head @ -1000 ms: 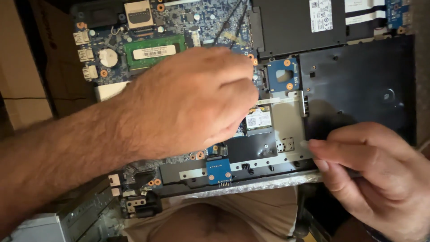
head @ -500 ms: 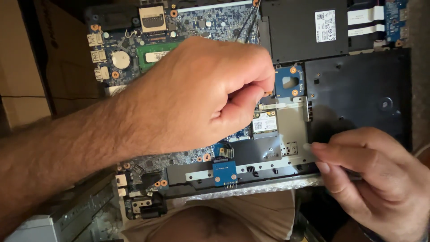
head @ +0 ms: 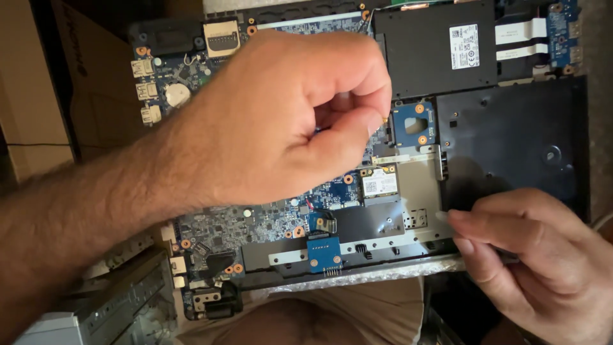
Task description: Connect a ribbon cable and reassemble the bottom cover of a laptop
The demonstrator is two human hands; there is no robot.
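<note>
The left hand (head: 281, 121) covers much of the opened laptop (head: 511, 147) resting on the lap; its grip is pinched together, thumb against forefinger, and anything between them is too small to see. The right hand (head: 543, 255) clamps the laptop's near edge, fingers together.
</note>
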